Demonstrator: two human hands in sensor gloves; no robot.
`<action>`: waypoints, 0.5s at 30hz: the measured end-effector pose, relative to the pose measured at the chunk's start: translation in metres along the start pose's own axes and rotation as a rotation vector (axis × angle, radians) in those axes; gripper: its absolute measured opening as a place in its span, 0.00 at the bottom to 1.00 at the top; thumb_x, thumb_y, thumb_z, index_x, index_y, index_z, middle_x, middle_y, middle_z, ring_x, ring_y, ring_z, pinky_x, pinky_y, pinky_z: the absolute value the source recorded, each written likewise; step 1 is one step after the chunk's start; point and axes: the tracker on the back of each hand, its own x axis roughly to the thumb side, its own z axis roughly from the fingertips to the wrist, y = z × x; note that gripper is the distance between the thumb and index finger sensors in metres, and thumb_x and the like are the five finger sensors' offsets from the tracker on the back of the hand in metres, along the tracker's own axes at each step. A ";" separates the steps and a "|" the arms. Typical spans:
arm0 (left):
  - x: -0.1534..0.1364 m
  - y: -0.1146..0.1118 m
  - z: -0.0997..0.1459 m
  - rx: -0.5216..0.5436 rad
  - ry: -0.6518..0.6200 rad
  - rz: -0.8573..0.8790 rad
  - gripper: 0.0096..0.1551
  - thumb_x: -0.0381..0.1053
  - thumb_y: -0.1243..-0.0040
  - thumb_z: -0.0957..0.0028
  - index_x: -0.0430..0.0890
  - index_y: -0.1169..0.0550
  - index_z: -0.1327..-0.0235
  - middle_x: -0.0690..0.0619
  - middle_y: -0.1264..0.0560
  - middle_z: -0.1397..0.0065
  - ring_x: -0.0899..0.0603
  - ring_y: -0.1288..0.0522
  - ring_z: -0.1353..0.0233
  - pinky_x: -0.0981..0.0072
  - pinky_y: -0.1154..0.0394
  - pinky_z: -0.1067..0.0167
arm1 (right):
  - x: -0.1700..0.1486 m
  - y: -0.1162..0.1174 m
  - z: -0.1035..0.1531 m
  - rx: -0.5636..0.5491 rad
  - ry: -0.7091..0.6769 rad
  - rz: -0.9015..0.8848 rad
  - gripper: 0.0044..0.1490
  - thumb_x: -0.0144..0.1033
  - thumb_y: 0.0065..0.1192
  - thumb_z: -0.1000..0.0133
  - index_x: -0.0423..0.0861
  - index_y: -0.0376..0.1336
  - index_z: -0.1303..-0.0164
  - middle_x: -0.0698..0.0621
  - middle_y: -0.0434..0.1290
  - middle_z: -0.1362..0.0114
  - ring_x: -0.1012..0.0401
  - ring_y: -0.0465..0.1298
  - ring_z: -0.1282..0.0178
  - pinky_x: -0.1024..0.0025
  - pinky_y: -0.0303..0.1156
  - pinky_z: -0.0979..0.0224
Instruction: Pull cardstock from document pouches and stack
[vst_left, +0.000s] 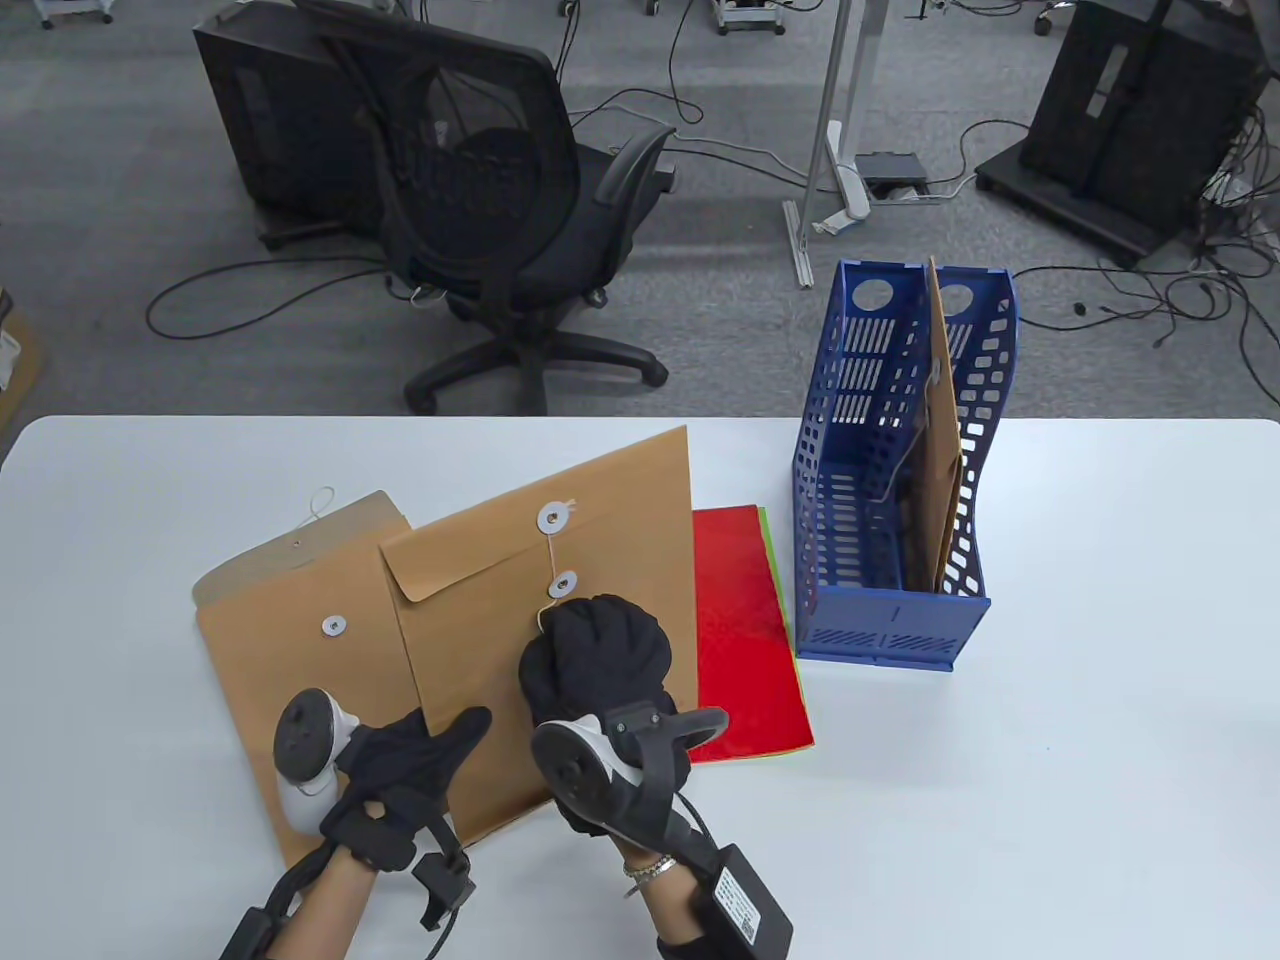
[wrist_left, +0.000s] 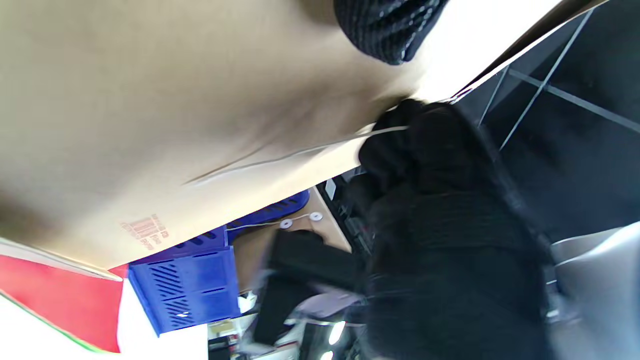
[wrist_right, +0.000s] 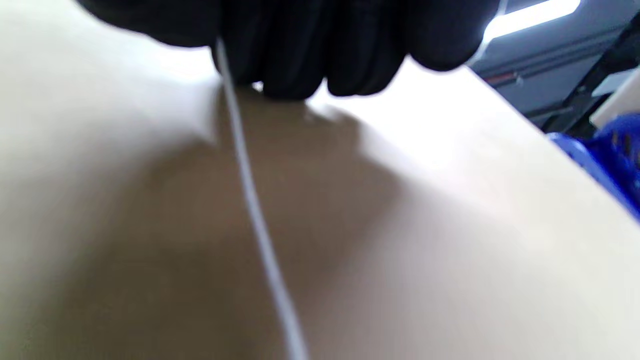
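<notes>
On the table (vst_left: 1100, 700), the right hand (vst_left: 595, 655) curls its grip around the white string (wrist_right: 250, 200) of the upper pouch (vst_left: 590, 500) (flap shut). The left hand (vst_left: 410, 760) pinches that pouch's lower-left corner. It overlaps a second pouch (vst_left: 270, 640) and red cardstock (vst_left: 740, 620) beside a blue rack (vst_left: 880, 620).

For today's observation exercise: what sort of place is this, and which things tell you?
Probably an office or lab workroom: a swivel chair, cables across carpet, and a blue file rack on a white table.
</notes>
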 end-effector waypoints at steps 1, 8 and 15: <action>0.001 -0.001 0.000 -0.018 0.001 -0.033 0.29 0.54 0.44 0.43 0.61 0.32 0.27 0.44 0.22 0.28 0.40 0.19 0.33 0.49 0.22 0.42 | 0.000 -0.006 -0.001 -0.036 0.004 0.001 0.25 0.47 0.55 0.42 0.42 0.69 0.46 0.46 0.74 0.40 0.46 0.72 0.35 0.45 0.69 0.32; 0.001 0.001 -0.002 -0.106 -0.026 0.002 0.28 0.55 0.44 0.43 0.62 0.31 0.28 0.46 0.21 0.29 0.41 0.18 0.33 0.50 0.22 0.42 | -0.035 -0.035 -0.007 -0.219 0.103 0.067 0.25 0.45 0.54 0.42 0.40 0.69 0.47 0.44 0.74 0.40 0.45 0.72 0.36 0.44 0.68 0.34; -0.002 0.004 -0.002 -0.077 -0.045 0.133 0.28 0.55 0.44 0.43 0.62 0.31 0.28 0.47 0.21 0.29 0.42 0.18 0.33 0.50 0.22 0.41 | -0.064 -0.024 -0.008 -0.086 0.177 0.070 0.24 0.42 0.57 0.44 0.38 0.71 0.49 0.42 0.75 0.42 0.43 0.72 0.37 0.42 0.67 0.34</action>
